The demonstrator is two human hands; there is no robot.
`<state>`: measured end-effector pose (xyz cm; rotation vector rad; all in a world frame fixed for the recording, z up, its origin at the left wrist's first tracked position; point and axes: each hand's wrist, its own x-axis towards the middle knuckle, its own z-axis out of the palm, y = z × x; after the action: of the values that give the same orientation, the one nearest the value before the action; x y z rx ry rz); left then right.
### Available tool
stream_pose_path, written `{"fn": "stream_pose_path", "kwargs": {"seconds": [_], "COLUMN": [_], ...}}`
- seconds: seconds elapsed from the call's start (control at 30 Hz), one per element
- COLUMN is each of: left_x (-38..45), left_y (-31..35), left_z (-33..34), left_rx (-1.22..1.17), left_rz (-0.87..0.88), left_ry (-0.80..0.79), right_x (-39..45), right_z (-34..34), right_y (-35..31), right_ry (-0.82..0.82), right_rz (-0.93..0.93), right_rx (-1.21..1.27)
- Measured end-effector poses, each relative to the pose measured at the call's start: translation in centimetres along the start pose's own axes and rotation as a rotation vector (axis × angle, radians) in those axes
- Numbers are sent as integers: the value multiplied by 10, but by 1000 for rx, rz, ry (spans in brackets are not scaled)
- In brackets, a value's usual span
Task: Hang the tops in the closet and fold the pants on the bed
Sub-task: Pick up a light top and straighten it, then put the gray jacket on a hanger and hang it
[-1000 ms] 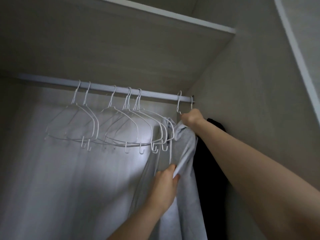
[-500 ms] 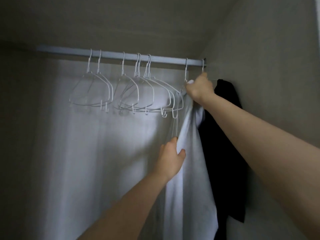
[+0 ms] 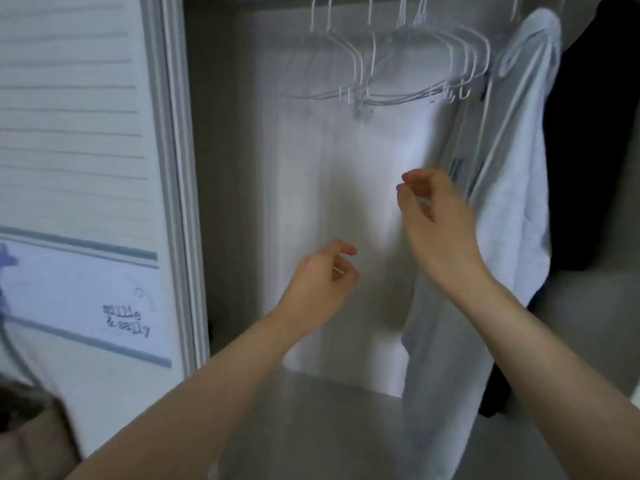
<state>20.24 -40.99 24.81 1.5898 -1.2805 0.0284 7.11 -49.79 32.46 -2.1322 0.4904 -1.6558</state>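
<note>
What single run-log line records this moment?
hands: left and right empty | light top hung | dark top hung | spare hangers

So the closet [image 3: 221, 168] is what's carrying everything here. A bunch of empty white wire hangers [image 3: 388, 60] hang up top, a light grey top [image 3: 512, 188] hangs just right of them, and a black garment [image 3: 595, 133] hangs furthest right.

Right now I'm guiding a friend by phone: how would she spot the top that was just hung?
Look inside the open closet, along the row of empty white hangers. Just right of them hangs the light grey top, draped long and reaching below the hands. It is the only pale garment there; the black garment hangs on its right.
</note>
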Motion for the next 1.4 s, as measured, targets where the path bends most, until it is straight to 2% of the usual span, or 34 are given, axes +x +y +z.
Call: {"fn": "stream_pose_path", "kwargs": {"seconds": [0.13,0.23,0.47,0.6,0.8,1.0,1.2,1.4], "left_x": [-104,-191,-401,-528,-678,-808,-939,-1100], "left_y": [-15,-16,4,38,110,160,139,67], "left_z": [-60,-94,-144,-149,-118,-91,-132,-200], "left_rx": [97,137,337,458,493,425,232,46], "left_rz": [-99,-248,-648,-920,-1205,-1440,-1631,-1870], "left_ry": [140,250,624,977,1359,1696,1818,1694], "right_x": [-85,-143,-280,-368,-489,-621,-755,-907], "right_z": [33,60,116,126,106,80,103,148], "right_y": [-20,-48,-139,-204,-288,-370,-444,-516], "right_ry": [-191,-332,-887,-1275,-1613,-1967,-2159,-2227], "right_rz": [46,32,59,-28,-165,-325,-372,-454], "right_rx": [123,243,641,813,919,894,647,384]}}
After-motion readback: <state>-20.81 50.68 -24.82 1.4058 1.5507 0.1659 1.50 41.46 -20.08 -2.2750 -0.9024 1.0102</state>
